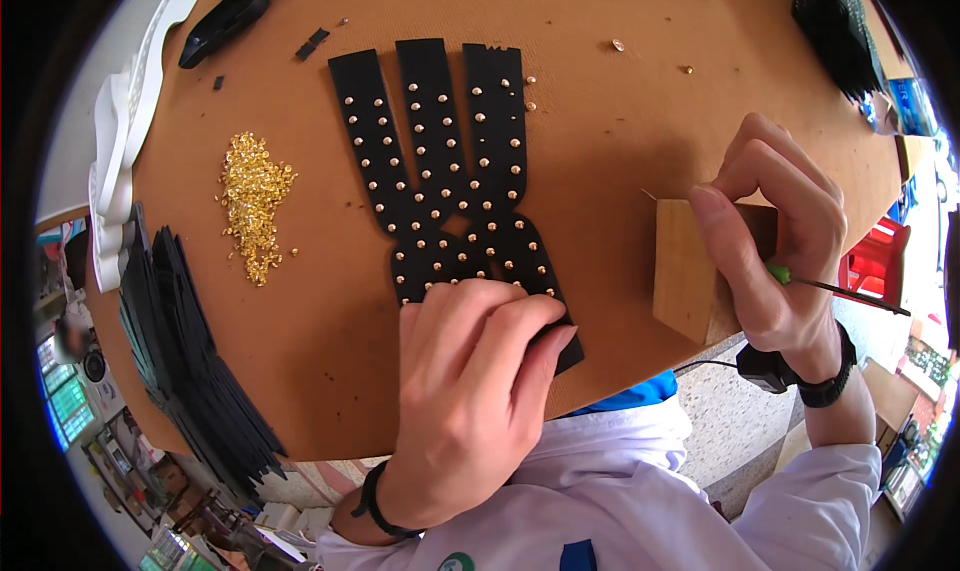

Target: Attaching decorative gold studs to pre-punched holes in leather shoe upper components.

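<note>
A black leather-like piece [430, 161] lies in front of me, cut into three strips at the far end and dotted with gold dome studs. My left hand [470, 361] is closed on its near end, fingers bent and thumb by the right edge; what lies under the fingertips is hidden. Off to the right, my right hand [775, 236] is curled round a thin tool [850, 294] with a dark shaft and a bit of green. That hand rests against a wooden block [682, 271]; whether it also grips the block I cannot tell.
A heap of small gold studs [255, 206] lies left of the black piece. Stacked black pieces [190, 351] hang over the left edge, near white curved forms [135, 111]. A black tray [228, 19] sits at the far left. Another dark bundle [838, 36] lies far right.
</note>
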Available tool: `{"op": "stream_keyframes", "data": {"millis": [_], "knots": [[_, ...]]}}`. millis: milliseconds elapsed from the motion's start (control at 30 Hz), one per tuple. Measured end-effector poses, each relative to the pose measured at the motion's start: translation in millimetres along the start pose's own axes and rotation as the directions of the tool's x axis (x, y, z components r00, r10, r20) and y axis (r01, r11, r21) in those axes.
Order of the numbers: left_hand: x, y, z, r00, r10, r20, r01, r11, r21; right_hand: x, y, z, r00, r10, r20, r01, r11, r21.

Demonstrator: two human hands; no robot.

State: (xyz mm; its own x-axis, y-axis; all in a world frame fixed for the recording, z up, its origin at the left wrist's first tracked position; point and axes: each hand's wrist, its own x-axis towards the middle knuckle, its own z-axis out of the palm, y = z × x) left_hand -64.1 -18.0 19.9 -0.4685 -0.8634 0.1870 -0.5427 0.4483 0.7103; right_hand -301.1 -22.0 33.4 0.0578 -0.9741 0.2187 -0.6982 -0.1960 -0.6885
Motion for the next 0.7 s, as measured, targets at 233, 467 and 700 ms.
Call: {"op": "stream_keyframes", "data": {"millis": [233, 467, 700], "knots": [[11.6, -6.9, -14.5, 0.994, -0.112, -0.005, 0.110, 0.983, -0.147, -0.3, 2.8, 0.6, 1.000, -0.029, -0.012, 0.029, 1.000, 0.010], [32.9, -1.2, -17.9, 0.962, -0.200, 0.185, 0.211, 0.977, -0.042, -0.7, 4.3, -0.7, 1.000, -0.024, -0.018, 0.024, 0.999, 0.037], [37.3, -0.8, -17.2, 0.951, -0.205, 0.231, 0.208, 0.978, 0.012, -1.0, 4.1, -2.7, 1.000, -0.018, -0.006, 0.018, 0.998, 0.058]]}}
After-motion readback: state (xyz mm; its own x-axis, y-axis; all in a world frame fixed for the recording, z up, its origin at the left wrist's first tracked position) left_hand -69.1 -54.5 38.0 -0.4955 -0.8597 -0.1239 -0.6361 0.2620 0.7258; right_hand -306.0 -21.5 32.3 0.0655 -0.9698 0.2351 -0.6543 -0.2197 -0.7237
